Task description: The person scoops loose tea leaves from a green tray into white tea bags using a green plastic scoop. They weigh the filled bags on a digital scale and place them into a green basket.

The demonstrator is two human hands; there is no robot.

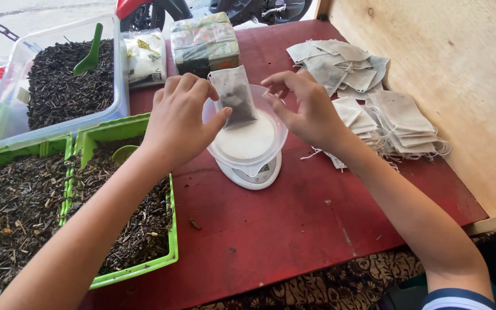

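- Left hand (180, 117) pinches a filled bag (233, 95) by its left edge, thumb in front, fingers curled behind; bag hangs upright, dark leaves showing through.
- Bag sits over a clear bowl (247, 138) just right of the left hand; cannot tell if it touches the bowl.
- Bowl rests on a small white scale (250, 174), below and between both hands.
- Right hand (306, 109) half open, fingers bent, holding nothing; fingertips just right of the bag, not touching it.
- Pile of empty bags (368, 97) with strings lies just behind and right of the right hand.
- Green tray (144, 267) of dry leaves under the left forearm.
- Clear tub (58, 80) of leaves with a green scoop (90, 54) lies beyond and left of the left hand.
- Wrapped packets (205, 43) lie beyond the left hand.
- Everything sits on a red worktop (282, 229).
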